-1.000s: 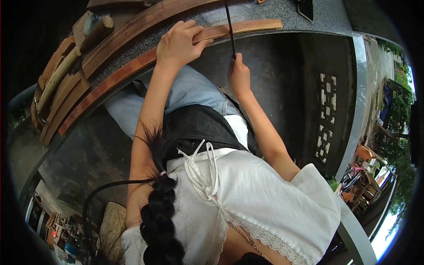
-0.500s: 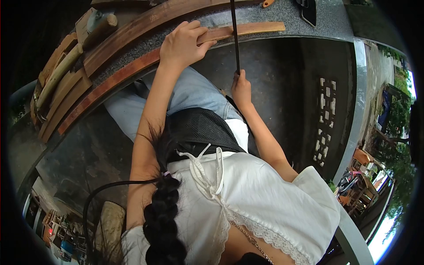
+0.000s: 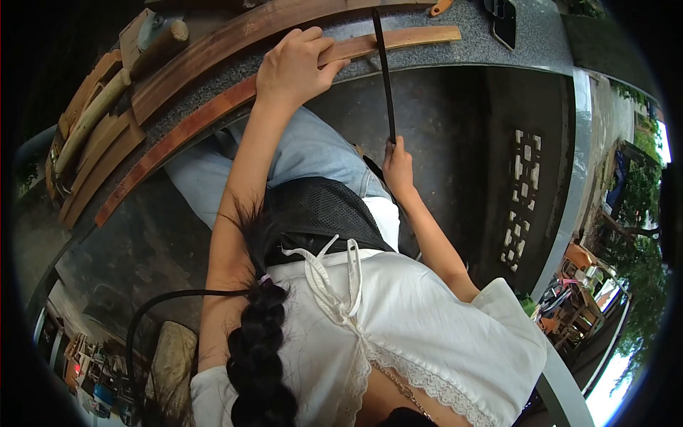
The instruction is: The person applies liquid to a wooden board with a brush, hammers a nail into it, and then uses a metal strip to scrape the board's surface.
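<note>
My left hand (image 3: 295, 71) is closed over a long, narrow wooden strip (image 3: 420, 35), pressing it along the front edge of the speckled stone counter (image 3: 537, 32). The strip is reddish on the left of that hand and paler toward its right end. Lower down, off the counter's edge, my right hand (image 3: 398, 169) is closed around the near end of a long, thin, black saw-like blade (image 3: 388, 89). That blade runs away from me and crosses the strip to the right of my left hand. Its teeth, if any, cannot be made out.
Wide curved boards (image 3: 220, 46) lie behind the strip. A mallet-like wooden piece (image 3: 160, 50) and more boards (image 3: 107, 167) are stacked at the left. A phone (image 3: 504, 28) and an orange-handled tool (image 3: 440, 7) lie at the back right.
My right hand has drawn the saw-like blade back toward my body and slightly right, so its far tip now shows just beyond the strip. My left hand has stayed nearly in place.
</note>
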Motion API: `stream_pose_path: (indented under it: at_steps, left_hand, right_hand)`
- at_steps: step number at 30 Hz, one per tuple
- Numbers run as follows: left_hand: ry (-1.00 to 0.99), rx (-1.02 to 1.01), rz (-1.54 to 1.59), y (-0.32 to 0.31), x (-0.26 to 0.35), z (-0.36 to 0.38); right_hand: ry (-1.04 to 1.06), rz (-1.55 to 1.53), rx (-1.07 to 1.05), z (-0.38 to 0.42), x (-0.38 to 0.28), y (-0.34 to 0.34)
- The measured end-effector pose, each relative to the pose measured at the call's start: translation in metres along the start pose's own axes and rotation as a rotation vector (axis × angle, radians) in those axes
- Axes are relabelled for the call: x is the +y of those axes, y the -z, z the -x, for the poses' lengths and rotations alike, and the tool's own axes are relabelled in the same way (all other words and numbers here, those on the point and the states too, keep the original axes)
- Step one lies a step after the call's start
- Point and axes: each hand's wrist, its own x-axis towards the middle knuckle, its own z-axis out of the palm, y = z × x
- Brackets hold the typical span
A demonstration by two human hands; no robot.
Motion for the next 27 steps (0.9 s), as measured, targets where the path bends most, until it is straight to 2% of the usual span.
stream_pose_path:
  at_steps: [3, 7, 10, 13, 16, 18, 22, 24, 27]
  left_hand:
    - [-0.023, -0.010, 0.031, 0.000, -0.002, 0.001]
    - [-0.005, -0.057, 0.013, 0.004, 0.000, 0.001]
    - [-0.046, -0.032, 0.064, 0.000, 0.010, 0.016]
    - [-0.011, -0.076, 0.035, 0.003, 0.010, 0.012]
    - [-0.025, -0.065, 0.023, 0.002, 0.008, 0.012]
    - [-0.036, -0.054, 0.039, 0.001, 0.008, 0.012]
    - [-0.051, -0.056, 0.064, -0.002, 0.009, 0.017]
    - [-0.040, -0.069, 0.054, 0.001, 0.008, 0.015]
    - [-0.039, -0.059, 0.040, 0.001, 0.005, 0.010]
  right_hand:
    - [-0.043, -0.034, -0.012, 0.000, -0.005, -0.001]
    - [0.002, -0.020, -0.006, -0.025, -0.013, 0.007]
    - [0.057, -0.074, 0.021, -0.072, -0.063, 0.024]
    - [-0.005, -0.098, 0.024, -0.049, -0.043, 0.006]
    - [-0.018, -0.073, -0.014, 0.004, 0.009, -0.005]
    - [0.001, -0.086, -0.009, 0.007, 0.015, -0.003]
    - [0.003, -0.121, -0.021, -0.069, -0.050, 0.011]
    - [0.079, -0.194, 0.056, -0.085, -0.066, 0.009]
    - [0.055, -0.138, 0.040, -0.029, -0.011, -0.008]
